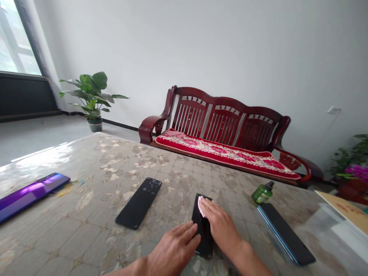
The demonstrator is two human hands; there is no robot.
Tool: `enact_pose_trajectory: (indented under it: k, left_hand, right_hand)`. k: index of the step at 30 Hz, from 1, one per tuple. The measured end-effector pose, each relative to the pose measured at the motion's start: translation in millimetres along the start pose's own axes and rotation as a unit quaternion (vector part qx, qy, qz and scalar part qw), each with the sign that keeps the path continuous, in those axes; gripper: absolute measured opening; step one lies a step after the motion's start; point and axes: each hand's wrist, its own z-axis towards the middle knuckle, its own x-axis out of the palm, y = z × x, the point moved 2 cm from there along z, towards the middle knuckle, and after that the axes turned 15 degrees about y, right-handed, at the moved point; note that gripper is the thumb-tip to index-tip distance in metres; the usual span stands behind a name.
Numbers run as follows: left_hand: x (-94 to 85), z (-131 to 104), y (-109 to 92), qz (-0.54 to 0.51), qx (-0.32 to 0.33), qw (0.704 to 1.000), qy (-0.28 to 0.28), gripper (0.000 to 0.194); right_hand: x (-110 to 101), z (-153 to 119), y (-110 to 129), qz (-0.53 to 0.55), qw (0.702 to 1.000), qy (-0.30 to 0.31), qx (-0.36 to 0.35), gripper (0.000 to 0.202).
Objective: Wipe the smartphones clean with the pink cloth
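A black phone (204, 237) lies on the patterned tabletop (94, 199) between my two hands. My left hand (175, 247) rests its fingertips on the phone's left edge, its fingers close together. Pressed under the fingers of my right hand (221, 222) is a pink-white cloth (201, 207), against the phone's upper part. To the left lies another black phone (139, 203) with whitish spots near its top. A green spray bottle (262, 193) stands to the right, beside a dark phone with a blue edge (287, 234).
A shiny purple phone (31, 195) lies at the far left of the table. A tan board or box (345, 211) sits at the right edge. Beyond the table are a red wooden bench (224, 119) with a red cover and a potted plant (94, 124).
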Motion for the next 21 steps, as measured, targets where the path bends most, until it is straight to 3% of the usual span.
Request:
enact_pose_trajectory:
  k: [5,9,12,17,21]
  left_hand:
    - [8.6,-1,2,0.04,0.004,0.999,-0.007,0.044]
    - [6.2,1,-1,0.062,0.002,0.998,-0.033,0.039]
    - [3.0,2,-2,0.076,0.008,0.997,-0.031,0.039]
    - [2.2,0,-3,0.098,0.009,0.995,-0.016,0.043]
    - [5.8,-1,-2,0.11,0.004,0.994,-0.013,0.043]
  right_hand:
    - [2,10,-7,-0.008,0.998,-0.019,0.051,0.059]
    - [9,-15,12,-0.016,1.0,-0.008,-0.016,0.064]
    - [8,-26,10,-0.017,0.999,-0.009,-0.045,0.069]
    - [5,-2,-19,-0.01,0.998,-0.058,0.017,0.064]
    - [11,3,-13,-0.014,0.997,-0.068,0.03,0.06]
